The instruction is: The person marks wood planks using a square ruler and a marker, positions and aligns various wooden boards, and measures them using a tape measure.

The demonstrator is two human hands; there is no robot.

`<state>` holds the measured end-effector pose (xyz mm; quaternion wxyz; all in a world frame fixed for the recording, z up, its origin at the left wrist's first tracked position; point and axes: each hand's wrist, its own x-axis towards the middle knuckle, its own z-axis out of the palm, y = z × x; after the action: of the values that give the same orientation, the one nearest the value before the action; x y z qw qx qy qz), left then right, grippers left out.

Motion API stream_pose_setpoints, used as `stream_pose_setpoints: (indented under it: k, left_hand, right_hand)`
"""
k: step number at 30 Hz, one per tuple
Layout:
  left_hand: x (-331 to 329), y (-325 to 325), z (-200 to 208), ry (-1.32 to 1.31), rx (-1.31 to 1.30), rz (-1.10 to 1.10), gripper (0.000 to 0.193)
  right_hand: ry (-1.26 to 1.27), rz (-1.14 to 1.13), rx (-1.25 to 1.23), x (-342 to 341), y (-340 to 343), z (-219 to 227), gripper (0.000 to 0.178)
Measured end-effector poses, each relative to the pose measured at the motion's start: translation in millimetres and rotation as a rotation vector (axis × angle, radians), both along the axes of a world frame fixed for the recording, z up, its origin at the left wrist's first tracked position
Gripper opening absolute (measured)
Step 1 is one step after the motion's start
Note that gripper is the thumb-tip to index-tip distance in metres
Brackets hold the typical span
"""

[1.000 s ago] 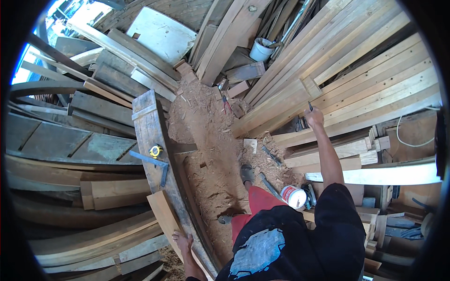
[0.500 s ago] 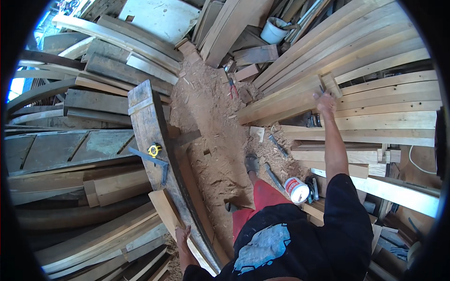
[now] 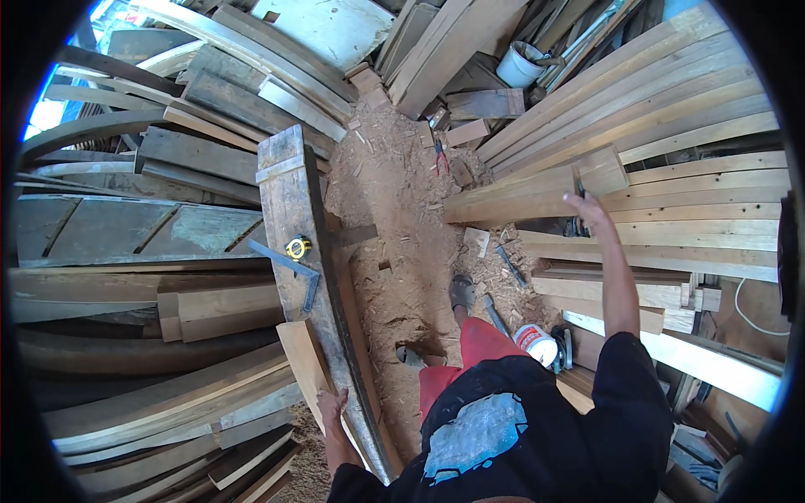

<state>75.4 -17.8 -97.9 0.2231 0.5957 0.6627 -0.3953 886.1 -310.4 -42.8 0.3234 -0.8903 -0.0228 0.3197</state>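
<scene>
On the left, my left hand (image 3: 333,406) is closed on the edge of a pale wooden board (image 3: 300,352) lying along the old workbench plank. My right hand (image 3: 590,211) reaches out over the stacked timber at the right. A thin dark tool (image 3: 578,179) sticks up from its fingers, against the face of a pale plank (image 3: 537,191); its kind is unclear. On the dark, worn bench plank (image 3: 285,193) lie a yellow tape measure (image 3: 298,246) and a metal square (image 3: 309,289).
Long planks (image 3: 671,92) are stacked at the right, and old boards (image 3: 201,159) fill the left. Red-handled pliers (image 3: 440,158) lie on the shavings-covered floor (image 3: 394,226). A white-and-red tub (image 3: 537,344) stands near my leg; a white bucket (image 3: 520,65) is farther back.
My right hand has moved back toward me from the plank's end, and the short block it was at now shows as a broader pale face. My left hand stays on the board.
</scene>
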Motion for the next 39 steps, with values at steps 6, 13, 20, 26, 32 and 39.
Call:
stream_pose_setpoints:
  k: [6,13,20,26,32,39]
  left_hand:
    - [-2,-5,5,0.0,0.092,-0.092,0.108]
    - [-6,-17,2,-0.073,0.068,-0.044,0.123]
    - [80,-35,13,-0.692,0.414,-0.35,0.084]
    - [215,-107,32,-1.294,-0.326,0.8,0.09]
    - [194,-136,-4,-1.607,-0.751,1.387,0.078]
    - [155,-135,-1,-1.373,-0.239,1.4,0.057]
  right_hand:
    - [-0.037,0.198,-0.141,-78,54,40,0.064]
    - [-0.095,0.374,-0.218,-154,78,37,0.08]
    - [-0.261,0.439,-0.318,-234,99,56,0.056]
    - [-0.268,0.735,-0.312,-361,106,77,0.048]
    - [-0.28,1.116,-0.184,-462,91,47,0.054]
    - [0.182,1.126,0.067,-450,77,-17,0.043]
